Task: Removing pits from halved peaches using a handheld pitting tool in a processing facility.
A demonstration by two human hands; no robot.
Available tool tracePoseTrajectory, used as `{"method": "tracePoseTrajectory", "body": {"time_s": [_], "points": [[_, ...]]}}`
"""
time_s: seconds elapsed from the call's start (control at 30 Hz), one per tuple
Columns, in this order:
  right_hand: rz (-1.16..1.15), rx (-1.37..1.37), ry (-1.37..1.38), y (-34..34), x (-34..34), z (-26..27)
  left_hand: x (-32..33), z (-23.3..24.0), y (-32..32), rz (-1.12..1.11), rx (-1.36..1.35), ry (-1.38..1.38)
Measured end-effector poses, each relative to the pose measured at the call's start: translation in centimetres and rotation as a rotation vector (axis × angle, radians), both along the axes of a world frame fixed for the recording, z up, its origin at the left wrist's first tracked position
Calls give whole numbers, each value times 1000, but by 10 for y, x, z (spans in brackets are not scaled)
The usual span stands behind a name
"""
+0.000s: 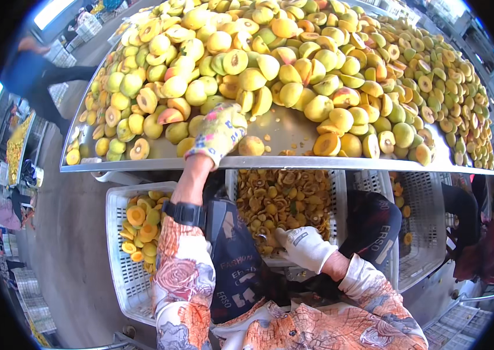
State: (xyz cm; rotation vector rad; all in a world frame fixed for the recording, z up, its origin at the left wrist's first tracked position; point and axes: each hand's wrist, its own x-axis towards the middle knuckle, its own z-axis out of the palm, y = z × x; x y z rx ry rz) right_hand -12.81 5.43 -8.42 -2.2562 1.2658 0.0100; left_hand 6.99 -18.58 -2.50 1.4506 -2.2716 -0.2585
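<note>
My left hand (219,131), in a pale yellow glove with a coloured pattern, reaches over the front edge of a metal table (273,133) into heaped halved peaches (247,78). Its fingertips lie against the fruit, and their grip is hidden. A single peach piece (251,145) rests just right of this hand. Lower down, my right hand (307,247), in a white glove, closes around a small metal tool with a curved, shiny end (260,236). That tool is over a white crate (338,205) holding brownish peach scraps and pits (284,201).
To the left, a white slatted crate (117,245) holds pitted peach halves (142,223). Another crate (422,236) stands at the right, beside a seated person in dark red (487,249). A person in blue (32,74) is at the upper left. The table has a raised metal rim (299,162).
</note>
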Motion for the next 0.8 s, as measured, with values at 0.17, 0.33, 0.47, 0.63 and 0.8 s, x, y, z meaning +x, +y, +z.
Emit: {"method": "tracePoseTrajectory", "body": {"time_s": [0.17, 0.33, 0.47, 0.63, 0.8], "points": [[-135, 33, -133, -7, -6, 28, 8, 13, 13, -62, 412, 1069], [-255, 262, -711, -17, -13, 56, -5, 49, 83, -262, 762, 1764], [-309, 342, -1006, -20, -13, 84, -25, 62, 133, -275, 837, 1831], [-314, 188, -999, -25, -18, 102, -50, 45, 161, -15, 601, 1458], [-286, 8, -820, -29, -27, 95, -71, 45, 173, 128, 579, 1400]]}}
